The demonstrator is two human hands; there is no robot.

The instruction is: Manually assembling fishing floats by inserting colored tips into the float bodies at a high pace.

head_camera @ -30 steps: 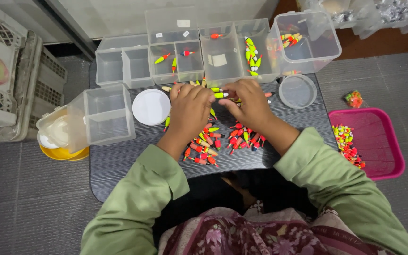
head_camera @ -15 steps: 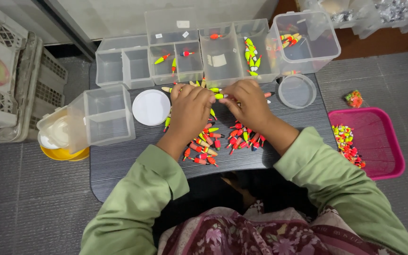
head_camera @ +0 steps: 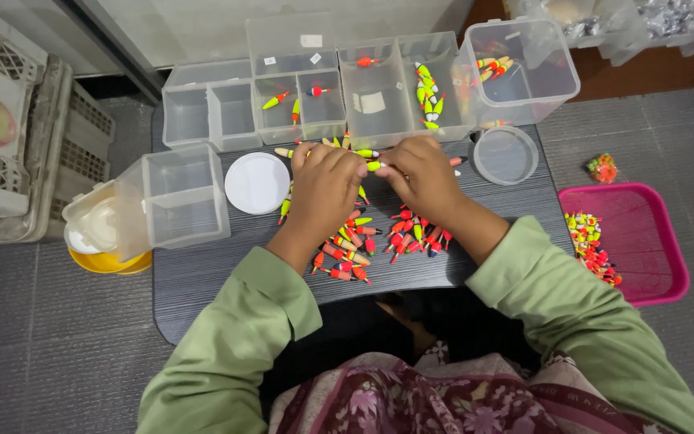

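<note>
Dark table (head_camera: 202, 281), clear bins (head_camera: 387, 88) holding floats (head_camera: 429, 92), pink tray (head_camera: 644, 241)

Even, soft overhead light; faint shadows; sharp centre; slight wide-angle bending at edges.

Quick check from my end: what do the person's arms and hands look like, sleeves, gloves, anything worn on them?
Both arms are in loose, light green long sleeves with plain cuffs, pushed back a little so the wrists show. The left hand and right hand are bare: no gloves. I can make out no rings, watch or bands. The sleeve fabric is plain, with no visible print or markings.
</note>
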